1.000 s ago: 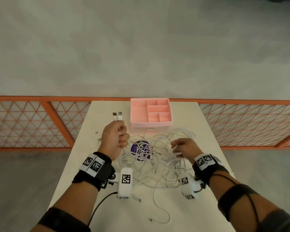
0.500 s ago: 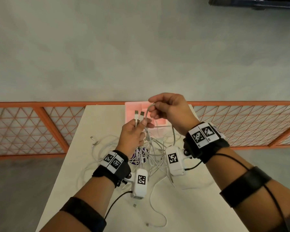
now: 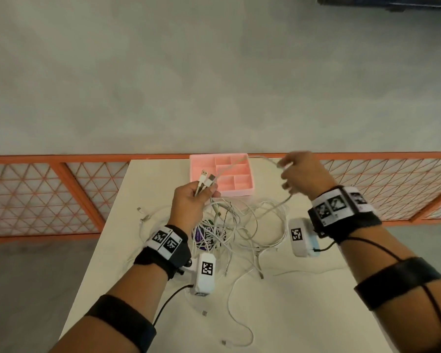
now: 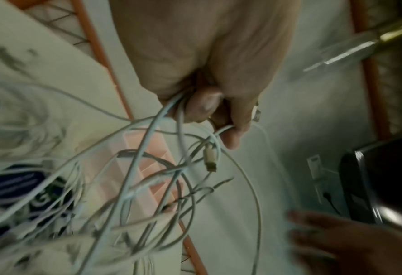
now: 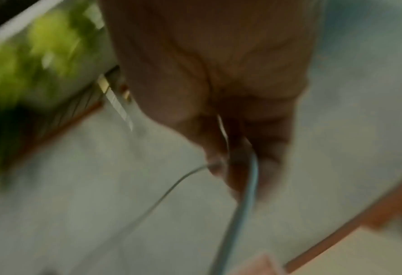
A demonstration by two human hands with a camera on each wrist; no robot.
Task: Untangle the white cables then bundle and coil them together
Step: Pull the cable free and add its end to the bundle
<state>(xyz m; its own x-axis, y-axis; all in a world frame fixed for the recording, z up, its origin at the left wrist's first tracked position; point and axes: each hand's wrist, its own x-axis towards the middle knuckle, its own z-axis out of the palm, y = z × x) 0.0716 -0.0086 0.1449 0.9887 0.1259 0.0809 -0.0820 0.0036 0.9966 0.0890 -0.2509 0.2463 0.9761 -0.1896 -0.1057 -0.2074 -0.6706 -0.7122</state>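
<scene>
So the left hand [image 3: 191,203] is curled tight around a few of the white cables [image 3: 239,225], with two USB plugs [image 3: 207,177] sticking up out of the fist, right at the near-left corner of the pink tray [image 3: 196,171]. The left wrist view shows the same thing from below: the fingers [image 4: 204,106] wrapped round several strands that fan out downward into the mess.

The right hand [image 3: 299,174] is up just to the right of the pink tray, and one cable runs from the left fist across the tray's compartments, through the right hand, then drops back toward the pile. The right wrist view is super blurry, but you can make out the fingers [image 5: 273,148] curled with a strand passing between them, so it's a loose pinch on that one cable.

The rest of the cables sit in a tangled heap on the surface [image 3: 150,179], on the near side of the pink tray, partly covering a dark purple round thing [image 3: 198,234]. A few loose ends trail off toward the near edge.
</scene>
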